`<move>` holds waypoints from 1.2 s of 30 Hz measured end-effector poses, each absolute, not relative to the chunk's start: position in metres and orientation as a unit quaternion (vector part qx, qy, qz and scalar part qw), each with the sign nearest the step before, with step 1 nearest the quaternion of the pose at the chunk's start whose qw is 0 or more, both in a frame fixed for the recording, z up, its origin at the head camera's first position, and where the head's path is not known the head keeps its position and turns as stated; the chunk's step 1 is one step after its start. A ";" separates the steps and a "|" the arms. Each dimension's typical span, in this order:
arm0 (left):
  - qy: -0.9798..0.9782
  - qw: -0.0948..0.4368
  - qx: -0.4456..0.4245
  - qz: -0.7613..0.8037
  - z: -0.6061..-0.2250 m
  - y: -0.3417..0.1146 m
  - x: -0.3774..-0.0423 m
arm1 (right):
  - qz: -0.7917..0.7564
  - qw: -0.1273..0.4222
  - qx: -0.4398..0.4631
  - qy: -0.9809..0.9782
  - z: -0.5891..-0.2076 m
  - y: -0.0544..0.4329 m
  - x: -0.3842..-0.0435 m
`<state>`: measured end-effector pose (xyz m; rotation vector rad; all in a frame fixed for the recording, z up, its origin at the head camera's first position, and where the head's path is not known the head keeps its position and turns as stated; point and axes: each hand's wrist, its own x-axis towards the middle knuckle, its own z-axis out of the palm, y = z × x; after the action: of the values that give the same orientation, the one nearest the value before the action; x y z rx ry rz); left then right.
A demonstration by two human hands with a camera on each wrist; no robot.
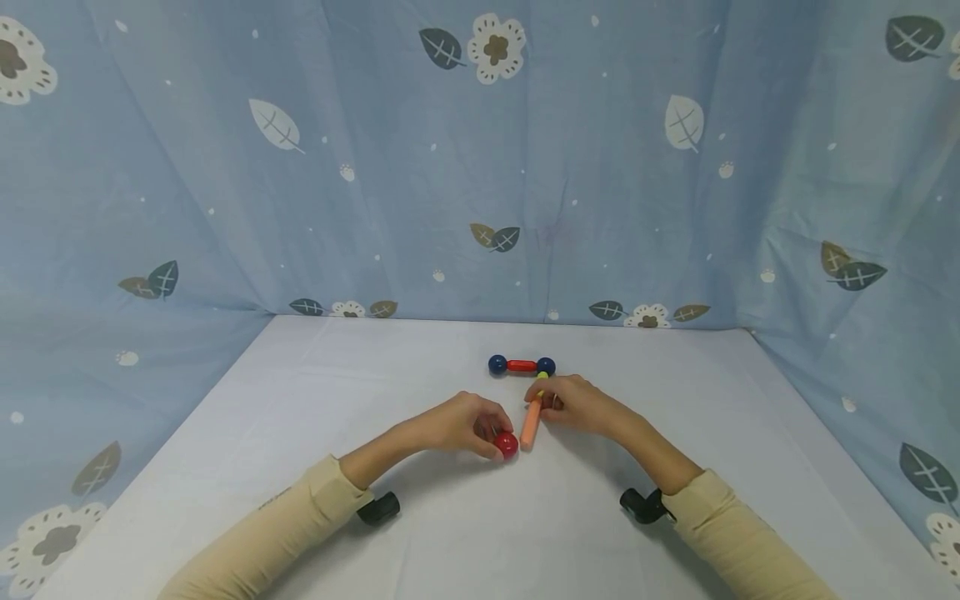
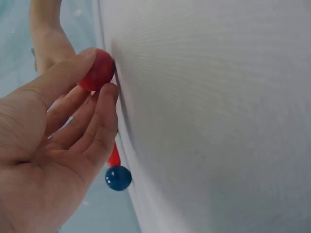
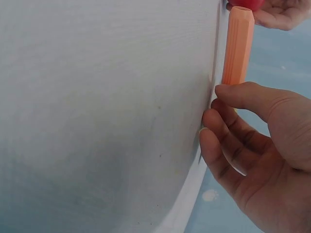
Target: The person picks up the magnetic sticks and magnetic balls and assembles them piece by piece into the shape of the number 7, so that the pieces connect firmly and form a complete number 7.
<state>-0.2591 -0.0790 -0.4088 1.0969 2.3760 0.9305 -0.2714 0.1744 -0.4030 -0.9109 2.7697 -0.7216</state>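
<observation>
My left hand [image 1: 459, 423] pinches a glossy red ball [image 2: 100, 70] between thumb and fingers, low over the white table. Just right of the ball, in the head view, lies a ridged orange rod [image 3: 238, 46], its near end close to the ball. My right hand [image 1: 581, 404] grips the rod's far end with thumb and fingers. Past those fingertips shows a short yellow-green rod [image 1: 542, 379], partly hidden by the hand. It leads up to a dark blue ball [image 1: 546, 366]. A red rod [image 1: 522, 366] links that ball with a second blue ball [image 1: 497, 364] to its left.
A white cloth covers the table [image 1: 337, 392]. Behind it and at both sides hangs a blue curtain [image 1: 390, 167] with leaves and flowers. Black wrist devices [image 1: 379, 509] sit under both beige sleeves [image 1: 277, 533].
</observation>
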 end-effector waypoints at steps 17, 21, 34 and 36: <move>0.832 0.204 0.390 0.337 -0.406 -0.077 -0.253 | -0.239 0.076 -0.304 0.919 -0.402 0.175 -0.275; 0.831 0.207 0.388 0.342 -0.404 -0.077 -0.251 | -0.241 0.076 -0.305 0.918 -0.402 0.175 -0.276; 0.826 0.206 0.396 0.346 -0.402 -0.074 -0.250 | -0.244 0.070 -0.321 0.913 -0.403 0.176 -0.279; 0.826 0.207 0.394 0.345 -0.402 -0.074 -0.250 | -0.243 0.069 -0.323 0.912 -0.403 0.176 -0.279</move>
<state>-0.2497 -0.0737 -0.4024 1.0979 2.3011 0.9621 -0.2791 0.1762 -0.4031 -0.9717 2.7455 -0.7321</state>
